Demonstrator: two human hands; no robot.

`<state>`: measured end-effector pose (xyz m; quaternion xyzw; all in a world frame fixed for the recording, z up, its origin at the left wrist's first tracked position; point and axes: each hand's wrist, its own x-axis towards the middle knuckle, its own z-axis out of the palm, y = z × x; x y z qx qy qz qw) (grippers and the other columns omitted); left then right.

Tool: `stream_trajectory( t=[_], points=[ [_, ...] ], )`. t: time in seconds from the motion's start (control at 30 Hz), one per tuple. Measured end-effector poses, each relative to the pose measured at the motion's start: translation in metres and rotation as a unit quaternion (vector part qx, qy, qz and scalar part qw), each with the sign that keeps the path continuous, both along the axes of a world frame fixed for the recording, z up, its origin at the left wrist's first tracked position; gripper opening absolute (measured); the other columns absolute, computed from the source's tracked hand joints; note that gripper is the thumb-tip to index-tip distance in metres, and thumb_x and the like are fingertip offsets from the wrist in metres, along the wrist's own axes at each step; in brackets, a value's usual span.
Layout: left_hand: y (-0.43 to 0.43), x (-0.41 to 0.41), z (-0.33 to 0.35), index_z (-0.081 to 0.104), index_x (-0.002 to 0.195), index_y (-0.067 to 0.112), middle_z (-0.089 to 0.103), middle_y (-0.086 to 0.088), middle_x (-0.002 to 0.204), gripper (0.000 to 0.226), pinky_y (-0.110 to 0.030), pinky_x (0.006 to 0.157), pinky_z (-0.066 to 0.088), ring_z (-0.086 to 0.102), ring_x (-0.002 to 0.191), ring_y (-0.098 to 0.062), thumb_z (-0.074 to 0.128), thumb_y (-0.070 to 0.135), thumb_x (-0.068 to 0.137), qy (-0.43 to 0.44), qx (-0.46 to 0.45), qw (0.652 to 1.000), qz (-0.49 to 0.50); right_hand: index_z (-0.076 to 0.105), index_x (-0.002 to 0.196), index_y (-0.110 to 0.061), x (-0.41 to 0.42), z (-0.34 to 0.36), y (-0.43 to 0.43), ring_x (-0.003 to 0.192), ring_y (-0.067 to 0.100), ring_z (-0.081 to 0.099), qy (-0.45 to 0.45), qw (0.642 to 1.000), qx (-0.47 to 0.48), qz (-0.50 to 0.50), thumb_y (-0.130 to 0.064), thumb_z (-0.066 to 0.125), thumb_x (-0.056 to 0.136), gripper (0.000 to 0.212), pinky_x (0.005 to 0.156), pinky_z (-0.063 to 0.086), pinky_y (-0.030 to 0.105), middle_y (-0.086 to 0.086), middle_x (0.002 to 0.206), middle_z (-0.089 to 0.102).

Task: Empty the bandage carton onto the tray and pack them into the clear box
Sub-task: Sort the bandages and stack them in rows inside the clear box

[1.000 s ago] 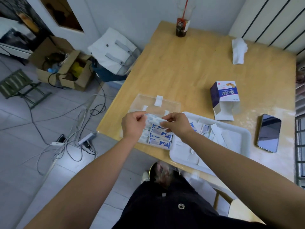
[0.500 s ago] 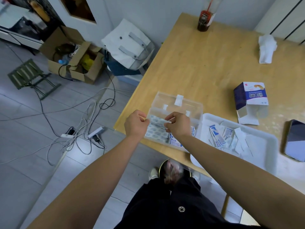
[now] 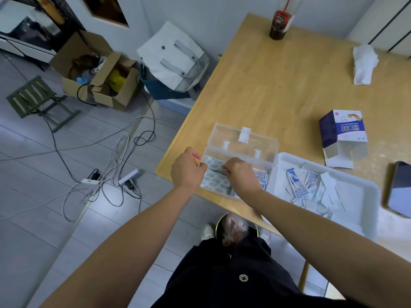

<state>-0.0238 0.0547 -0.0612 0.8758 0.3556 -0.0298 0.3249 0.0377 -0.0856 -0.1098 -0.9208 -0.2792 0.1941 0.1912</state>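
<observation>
The clear box (image 3: 242, 150) stands open at the table's near left corner, its lid tipped back. Rows of wrapped bandages (image 3: 213, 182) lie inside it. My left hand (image 3: 188, 168) and my right hand (image 3: 239, 174) are both over the box, each pinching an end of a strip of bandages (image 3: 214, 163) stretched between them just above the stack. To the right, the white tray (image 3: 364, 196) holds several loose bandages (image 3: 311, 188). The blue and white bandage carton (image 3: 341, 131) stands behind the tray with its bottom flaps open.
A phone (image 3: 400, 188) lies at the right edge beside the tray. A crumpled tissue (image 3: 363, 63) and a drink bottle (image 3: 279, 25) sit at the far side of the wooden table (image 3: 278, 90). Cables, a cardboard box and a bag are on the floor to the left.
Both hands have lowered the strip of bandages from above the box down onto the stack inside it. The camera has also shifted, so the table sits further right.
</observation>
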Motion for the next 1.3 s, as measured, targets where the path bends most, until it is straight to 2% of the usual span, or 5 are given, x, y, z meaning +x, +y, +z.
stream_trajectory(
  t=[0.17,0.3,0.9,1.07,1.3],
  points=[
    [-0.011,-0.004,0.006,0.058,0.107,0.019,0.057,0.004,0.099,0.017,-0.03,0.064,0.046,0.06,0.078,-0.017,0.053,0.022,0.092,-0.074,0.139,0.965,-0.207,0.069,0.102,0.0,-0.001,0.001,-0.001,0.086,0.034,0.062,-0.013,0.998,-0.035,0.051,0.013,0.057,0.075,0.032,0.077,0.053,0.04,0.014,0.11,0.059],
    [-0.03,0.013,-0.004,0.062,0.113,0.01,0.053,-0.007,0.109,0.025,-0.031,0.073,0.043,0.056,0.098,-0.023,0.047,0.008,0.094,0.045,0.171,0.92,-0.349,0.067,0.109,-0.002,-0.001,0.004,-0.003,0.094,0.035,0.061,0.032,0.999,-0.022,0.034,0.018,0.056,0.071,0.045,0.081,0.05,0.038,0.016,0.114,0.058],
    [-0.033,0.018,-0.02,0.046,0.123,0.001,0.035,-0.018,0.13,0.029,-0.031,0.093,0.037,0.038,0.116,-0.029,0.042,0.01,0.095,0.181,0.105,0.907,-0.366,0.067,0.095,0.0,-0.002,0.019,-0.017,0.091,0.034,0.058,0.052,0.997,-0.006,0.057,0.003,0.047,0.08,0.025,0.069,0.037,0.029,0.019,0.09,0.066],
    [-0.038,0.015,-0.015,0.047,0.128,0.004,0.04,-0.015,0.127,0.035,-0.031,0.093,0.042,0.043,0.114,-0.026,0.045,0.012,0.095,0.133,0.128,0.929,-0.321,0.071,0.107,-0.009,0.002,0.041,-0.035,0.09,0.018,0.064,0.125,0.977,0.172,-0.03,0.0,0.05,0.088,0.03,0.085,0.05,0.026,0.005,0.105,0.07],
    [-0.073,0.022,0.003,0.059,0.102,0.01,0.055,-0.007,0.101,0.018,-0.031,0.069,0.042,0.057,0.083,-0.024,0.043,0.014,0.096,-0.015,0.149,0.961,-0.234,0.07,0.095,-0.014,0.021,0.061,-0.1,0.067,-0.001,0.063,0.181,0.917,0.285,-0.213,-0.003,0.047,0.092,0.027,0.066,0.05,0.015,0.0,0.077,0.07]
  ],
)
